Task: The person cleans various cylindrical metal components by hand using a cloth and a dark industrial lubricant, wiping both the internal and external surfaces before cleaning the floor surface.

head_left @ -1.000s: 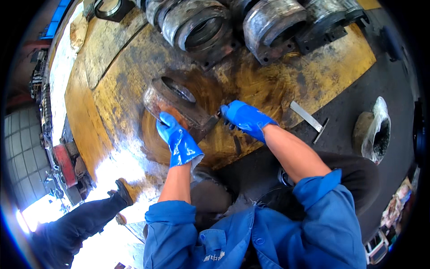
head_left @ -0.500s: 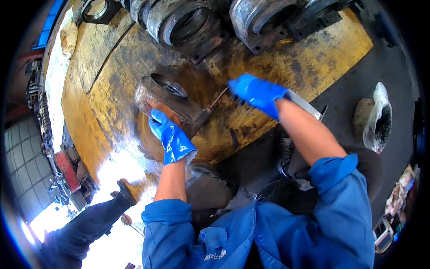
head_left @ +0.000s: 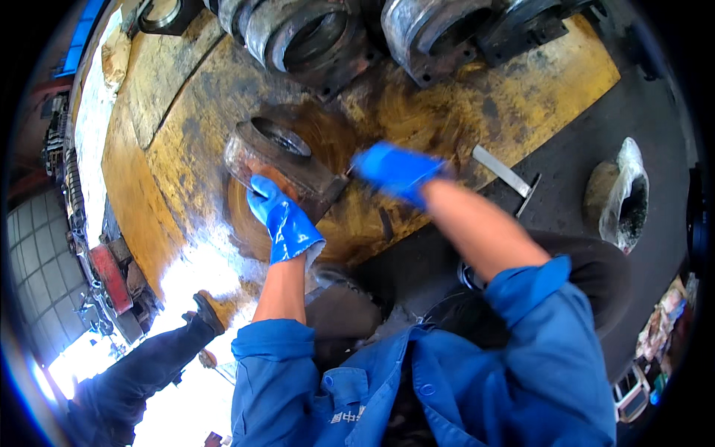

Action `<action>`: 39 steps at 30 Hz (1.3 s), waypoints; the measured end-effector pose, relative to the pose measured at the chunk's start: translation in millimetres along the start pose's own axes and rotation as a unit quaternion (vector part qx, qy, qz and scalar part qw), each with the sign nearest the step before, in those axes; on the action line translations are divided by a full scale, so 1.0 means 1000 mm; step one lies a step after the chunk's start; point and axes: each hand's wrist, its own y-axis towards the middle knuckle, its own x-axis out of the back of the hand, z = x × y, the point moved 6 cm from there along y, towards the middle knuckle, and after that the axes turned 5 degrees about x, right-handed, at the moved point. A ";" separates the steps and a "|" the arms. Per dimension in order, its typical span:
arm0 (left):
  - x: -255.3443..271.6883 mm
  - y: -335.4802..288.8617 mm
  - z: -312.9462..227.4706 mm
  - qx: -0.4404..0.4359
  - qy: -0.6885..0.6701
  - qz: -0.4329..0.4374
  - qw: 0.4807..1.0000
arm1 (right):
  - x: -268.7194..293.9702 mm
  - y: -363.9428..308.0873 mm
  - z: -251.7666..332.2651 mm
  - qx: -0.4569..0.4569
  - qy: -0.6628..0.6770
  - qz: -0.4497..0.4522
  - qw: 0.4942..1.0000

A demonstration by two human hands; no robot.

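A worn metal housing (head_left: 307, 177) with a round bore lies on the yellow-brown stained board. My left hand (head_left: 284, 223), in a blue rubber glove, grips its near side with the thumb up against the wall. My right hand (head_left: 398, 173), gloved the same way and smeared by motion, is closed just right of the housing's base. From its front pokes the tip of a thin metal rod (head_left: 350, 170), at or very near the base's right corner. The glove hides most of the rod.
Several large dark ring-shaped housings (head_left: 305, 41) line the board's far edge. A flat metal bar with a crosspiece (head_left: 503, 170) lies to the right. Beyond it stands a ring partly wrapped in clear plastic (head_left: 625, 197). Another person's leg and shoe (head_left: 205, 316) show at lower left.
My right hand has moved left and slightly nearer, toward the housing, so less of the rod shows and the flat bar is uncovered. My left hand and the housing stay nearly in place.
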 end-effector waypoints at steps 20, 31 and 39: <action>0.059 0.038 0.028 -0.043 0.081 -0.084 0.992 | 0.036 0.005 -0.021 -0.241 0.307 0.062 0.918; 0.040 0.010 0.019 -0.059 0.080 -0.108 0.989 | -0.019 0.024 0.025 -0.312 0.360 0.153 0.866; 0.073 0.011 -0.131 -0.103 0.251 -0.161 0.949 | -0.033 0.010 -0.013 -0.306 0.434 0.083 0.843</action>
